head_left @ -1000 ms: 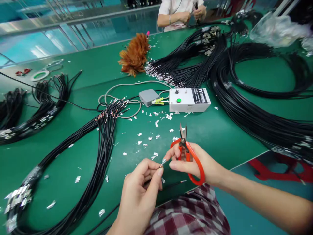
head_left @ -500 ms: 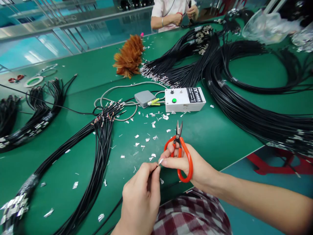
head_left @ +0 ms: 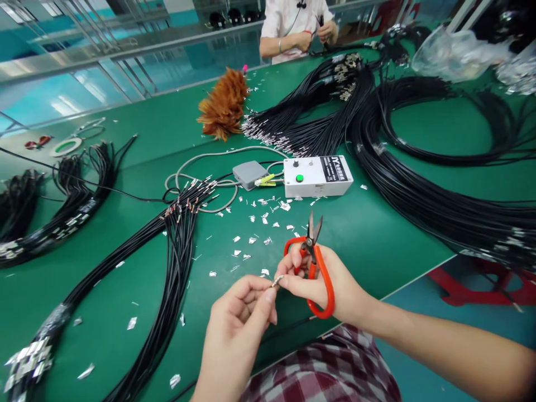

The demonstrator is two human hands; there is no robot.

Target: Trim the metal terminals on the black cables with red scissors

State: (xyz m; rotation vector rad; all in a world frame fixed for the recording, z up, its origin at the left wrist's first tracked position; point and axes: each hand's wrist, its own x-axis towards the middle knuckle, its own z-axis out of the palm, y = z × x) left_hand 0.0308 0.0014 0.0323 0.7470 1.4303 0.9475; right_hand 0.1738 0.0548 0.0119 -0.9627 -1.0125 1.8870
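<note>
Left hand (head_left: 243,312) low in frame, thumb and forefinger pressed together on the tip of a thin black wire (head_left: 288,326). A small silvery terminal (head_left: 277,281) shows at the pinch point. The wire trails away from the hand over the green surface (head_left: 377,234), toward the plaid cloth (head_left: 318,371) at the near edge.

Right hand (head_left: 324,276) just beside the left, fingertips touching the same terminal. It is closed around red-handled scissors (head_left: 314,262); fingers go through the loops, blades point away from the person and stand slightly parted.

Landmark: white control box (head_left: 317,176) with a green button, beyond the scissors.
- Between box and hands: scattered silver scraps (head_left: 259,223).
- Touching the box's left end: a grey unit (head_left: 250,173) with a grey cord looped around.
- Left of box: long bundle of black cables (head_left: 167,262) with metal ends.
- Right of and behind box: large coils of black cable (head_left: 419,167).
- Far behind box: brown feather duster (head_left: 221,106), and another person's hands (head_left: 314,36) at the surface's far edge.
</note>
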